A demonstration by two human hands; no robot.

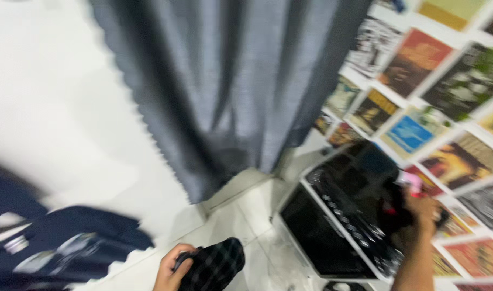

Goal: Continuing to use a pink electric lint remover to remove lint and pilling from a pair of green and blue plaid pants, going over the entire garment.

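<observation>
In the head view, which was blurred by motion, the left hand (171, 269) was seen at about 6 o'clock near the bottom edge, its fingers (180, 257) curled and pressed onto a dark checked cloth (216, 265), which was gripped at its near end and hung just to the 3 o'clock side of the hand, above the pale tiled floor (241, 215). The right hand (421, 213) was found at about 4 o'clock, raised over the black appliance (346, 207), a flat dark unit with a row of small knobs along its front edge and a glass-fronted door below. The fingers of that hand were closed around a small dark thing (400, 210) with a pink part (411, 180) at its 12 o'clock end; what it was could not be told through the blur. A grey curtain (230, 81) was hung at 12 o'clock, reaching down to the floor just beside the appliance. At 2 to 4 o'clock the wall (419, 75) was covered with rows of coloured posters, set close together. At 8 o'clock a heap of dark blue clothing (68, 242) was laid on a white surface (57, 118), well apart from the left hand and the checked cloth.
</observation>
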